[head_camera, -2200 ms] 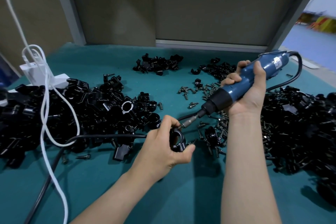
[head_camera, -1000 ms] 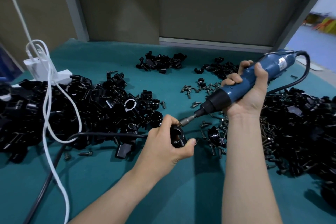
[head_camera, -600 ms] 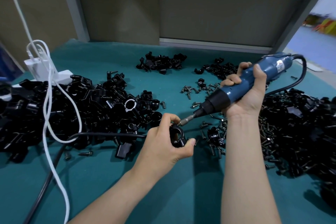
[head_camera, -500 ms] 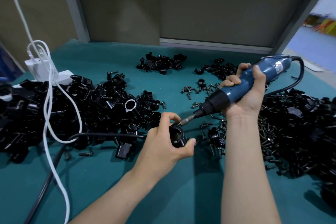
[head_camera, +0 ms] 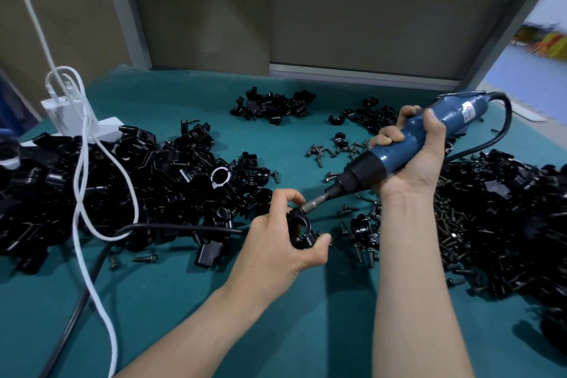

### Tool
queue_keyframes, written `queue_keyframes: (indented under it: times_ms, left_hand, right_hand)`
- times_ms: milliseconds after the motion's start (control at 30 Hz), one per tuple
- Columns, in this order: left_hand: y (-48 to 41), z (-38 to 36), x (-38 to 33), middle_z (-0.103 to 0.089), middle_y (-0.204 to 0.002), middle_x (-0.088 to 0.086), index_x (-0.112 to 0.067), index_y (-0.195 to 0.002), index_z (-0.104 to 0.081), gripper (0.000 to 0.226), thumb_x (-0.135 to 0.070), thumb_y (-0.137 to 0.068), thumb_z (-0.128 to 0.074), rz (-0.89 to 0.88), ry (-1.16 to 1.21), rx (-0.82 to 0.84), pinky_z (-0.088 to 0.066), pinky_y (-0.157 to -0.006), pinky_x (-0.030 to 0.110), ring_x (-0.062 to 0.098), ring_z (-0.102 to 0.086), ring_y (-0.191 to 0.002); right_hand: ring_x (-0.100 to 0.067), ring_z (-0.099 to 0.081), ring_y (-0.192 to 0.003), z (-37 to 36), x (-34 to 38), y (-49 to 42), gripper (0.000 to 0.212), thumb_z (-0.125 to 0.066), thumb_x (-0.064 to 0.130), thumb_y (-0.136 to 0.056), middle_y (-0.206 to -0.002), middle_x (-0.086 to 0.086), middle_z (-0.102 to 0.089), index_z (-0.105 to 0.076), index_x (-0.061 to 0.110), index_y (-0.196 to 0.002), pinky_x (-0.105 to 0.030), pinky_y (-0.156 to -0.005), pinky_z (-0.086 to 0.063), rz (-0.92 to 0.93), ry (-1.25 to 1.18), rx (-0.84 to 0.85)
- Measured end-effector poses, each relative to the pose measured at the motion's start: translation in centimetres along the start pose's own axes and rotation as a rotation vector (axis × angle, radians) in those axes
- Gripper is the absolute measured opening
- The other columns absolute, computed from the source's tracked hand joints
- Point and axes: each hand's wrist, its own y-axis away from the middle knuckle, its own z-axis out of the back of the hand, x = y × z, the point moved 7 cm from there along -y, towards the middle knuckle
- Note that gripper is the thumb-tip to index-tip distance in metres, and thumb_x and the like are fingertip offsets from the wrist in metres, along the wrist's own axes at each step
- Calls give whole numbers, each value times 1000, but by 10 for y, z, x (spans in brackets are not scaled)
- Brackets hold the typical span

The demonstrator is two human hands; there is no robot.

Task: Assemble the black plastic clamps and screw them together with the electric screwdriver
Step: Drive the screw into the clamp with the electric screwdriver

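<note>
Clamp inside left hand's grip.

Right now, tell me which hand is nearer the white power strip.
Left. The left hand, holding a clamp, sits right of the power strip; the right hand, gripping the screwdriver, lies much farther right.

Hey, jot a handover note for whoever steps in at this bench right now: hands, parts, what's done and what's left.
Left hand pinches one black clamp.
Right hand grips the electric screwdriver, its bit at the clamp's top.
Loose screws lie mid-table; piles of black parts sit left and right.
Done: this clamp's halves are together.
Left: probably drive its screw home, then work through the piles.
</note>
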Motion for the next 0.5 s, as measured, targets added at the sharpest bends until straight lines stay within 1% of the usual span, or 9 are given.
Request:
queue_keyframes:
  times_ms: [200, 333, 400, 500]
  left_hand:
    - [0, 0, -1, -51, -55, -12, -40, -98, -38, 45, -52, -63, -65, -1, 7, 9, -35, -47, 12, 3, -43, -47]
    - [1, 0, -3, -54, -58, -15, -40, -97, -38, 45, -52, -63, -65, -10, -5, 9, -36, -48, 14, 3, -45, -48]
    - [1, 0, -4, -55, -59, -17, -40, -97, -38, 45, -52, -63, -65, -14, -1, 17, -36, -48, 12, 2, -45, -48]
    - [1, 1, -5, -55, -58, -15, -40, -97, -38, 45, -52, -63, -65, -20, -11, 14, -37, -47, 14, 3, -46, -47]
  right_hand:
    - [-5, -48, -45, 2, -2, -1, 13, -57, 25, -82, -81, 9, -59, -51, 17, -90, -17, -45, -45, -10, 6, -4]
    - [-4, -48, -45, 4, -3, -2, 14, -59, 26, -82, -82, 9, -54, -52, 18, -91, -17, -45, -45, -33, 7, -19]
    - [-4, -48, -45, 5, -4, -2, 15, -59, 26, -81, -82, 9, -53, -51, 18, -91, -17, -45, -45, -36, 10, -24]
    - [-4, -47, -46, 6, -5, -2, 15, -58, 26, -81, -82, 10, -51, -51, 18, -91, -17, -45, -45, -41, 11, -30]
